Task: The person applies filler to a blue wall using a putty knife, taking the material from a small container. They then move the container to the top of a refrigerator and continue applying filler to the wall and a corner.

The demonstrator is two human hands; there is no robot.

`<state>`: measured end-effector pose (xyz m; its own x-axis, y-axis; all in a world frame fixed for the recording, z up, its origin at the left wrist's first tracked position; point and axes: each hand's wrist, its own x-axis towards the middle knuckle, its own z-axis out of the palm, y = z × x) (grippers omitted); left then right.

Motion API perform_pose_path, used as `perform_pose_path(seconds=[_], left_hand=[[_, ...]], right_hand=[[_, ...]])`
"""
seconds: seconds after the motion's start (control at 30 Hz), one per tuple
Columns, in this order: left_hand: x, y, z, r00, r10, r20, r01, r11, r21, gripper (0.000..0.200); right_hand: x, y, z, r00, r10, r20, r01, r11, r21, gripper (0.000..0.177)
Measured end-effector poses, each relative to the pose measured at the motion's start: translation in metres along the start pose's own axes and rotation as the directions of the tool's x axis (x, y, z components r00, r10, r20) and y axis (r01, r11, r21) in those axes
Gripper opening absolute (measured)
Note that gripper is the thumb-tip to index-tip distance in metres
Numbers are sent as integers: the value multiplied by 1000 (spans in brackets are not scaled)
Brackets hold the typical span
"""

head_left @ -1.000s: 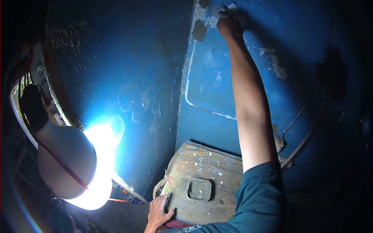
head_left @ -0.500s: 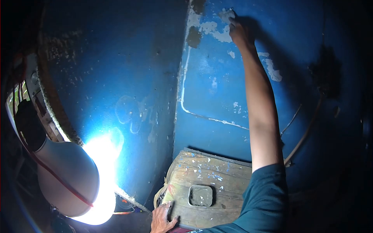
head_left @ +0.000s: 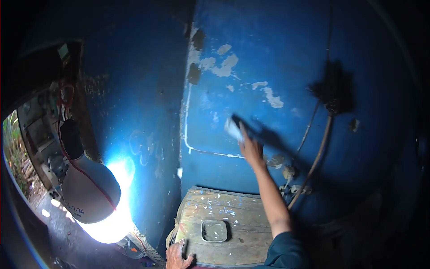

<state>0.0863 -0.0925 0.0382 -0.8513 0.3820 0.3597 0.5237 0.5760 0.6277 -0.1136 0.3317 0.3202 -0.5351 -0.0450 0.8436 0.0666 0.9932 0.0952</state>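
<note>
My right hand (head_left: 252, 150) closes round a flat, pale tool (head_left: 234, 129) before the blue wall (head_left: 224, 103); I can't tell whether the tool touches it. My left hand (head_left: 177, 257) rests, thumb spread, at the near left corner of the bench (head_left: 251, 224). A squarish dish (head_left: 214, 231) sits mid-bench among paint flecks. Left of the bench, a bulb (head_left: 92, 193) glares. The wall shows rough grey patches; the bench top looks worn and creased.

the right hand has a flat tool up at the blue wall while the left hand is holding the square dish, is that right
Not quite: the head view shows the left hand resting at the paint-spotted surface's near edge, apart from the square dish. The right hand does have a flat tool up at the blue wall.
</note>
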Motion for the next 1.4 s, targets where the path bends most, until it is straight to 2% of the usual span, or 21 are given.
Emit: perform_pose_path(seconds=[0.03, 0.07, 0.1, 0.13, 0.17, 0.23, 0.27, 0.37, 0.43, 0.5, 0.57, 0.63, 0.7, 0.8, 1.03, 1.1, 1.13, 1.23, 1.3, 1.37, 1.4], left_hand=[[-2, 0, 0, 1000, 17, -11, -17, 1000, 2, 71], [0, 6, -7, 1000, 11, 18, -11, 1000, 6, 70], [0, 4, -6, 999, 5, 45, -6, 1000, 18, 70], [-3, -1, -2, 999, 25, 38, -26, 999, 28, 70], [-4, -3, 1, 998, 53, 28, -54, 998, 35, 70], [-3, 3, -4, 997, 57, 53, -61, 995, 83, 71], [-3, 8, -4, 997, 74, 23, -76, 993, 92, 67], [-4, -3, 3, 994, 109, -13, -107, 990, 94, 67], [-9, -17, 9, 996, 92, 1, -92, 992, 88, 71], [-8, -18, 10, 990, 138, -26, -136, 989, 63, 70], [-9, -20, 8, 989, 150, -9, -149, 985, 84, 69], [-9, -20, 8, 989, 151, 7, -151, 986, 69, 67], [-7, -19, 7, 986, 164, 19, -165, 984, 64, 65], [-7, -21, 7, 987, 155, 49, -158, 985, 63, 62], [-4, -18, 6, 986, 144, 89, -149, 987, 63, 60], [-6, -20, 8, 985, 155, 70, -159, 986, 58, 60], [-6, -21, 7, 985, 154, 80, -158, 986, 50, 61], [-7, -22, 7, 984, 154, 84, -160, 985, 65, 62], [-7, -22, 7, 985, 147, 94, -153, 986, 71, 63], [-7, -21, 8, 985, 148, 90, -155, 985, 74, 62], [-7, -19, 8, 985, 142, 98, -150, 986, 74, 62]], right_hand=[[-47, 8, 10, 999, 34, -19, -34, 999, -24, 80], [-86, 14, 9, 877, 325, 354, -357, 934, 25, 61], [-119, 15, -2, 792, 378, 480, -406, 912, -49, 44], [-152, 16, -5, 767, 420, 486, -466, 884, -28, 36], [-184, 13, -10, 829, 448, 336, -489, 871, 45, 36], [-213, -7, -38, 801, 581, 140, -598, 787, 152, 35], [-228, -5, -44, 794, 594, 127, -607, 781, 146, 35], [-280, 12, -47, 630, 741, 234, -758, 652, -26, 34], [-319, 25, -58, 568, 805, 171, -823, 548, 153, 33], [-342, 14, -101, 626, 780, -20, -759, 615, 213, 32], [-363, -5, -147, 267, 910, 319, -821, 41, 570, 30], [-373, -35, -186, 261, 904, 338, -701, -64, 711, 31], [-388, -61, -209, 119, 916, 383, -702, -196, 685, 34], [-420, -95, -224, 35, 914, 403, -767, -234, 598, 25], [-484, -131, -197, 82, 924, 373, -843, -135, 521, 31], [-471, -138, -196, 154, 945, 289, -891, 7, 454, 37], [-470, -140, -195, 147, 949, 279, -915, 24, 402, 44], [-476, -142, -191, 182, 955, 235, -915, 76, 397, 47], [-480, -143, -193, 160, 958, 237, -945, 80, 317, 46], [-504, -134, -180, 297, 945, 138, -934, 258, 245, 46], [-507, -131, -172, 413, 911, 7, -885, 399, 240, 26]])
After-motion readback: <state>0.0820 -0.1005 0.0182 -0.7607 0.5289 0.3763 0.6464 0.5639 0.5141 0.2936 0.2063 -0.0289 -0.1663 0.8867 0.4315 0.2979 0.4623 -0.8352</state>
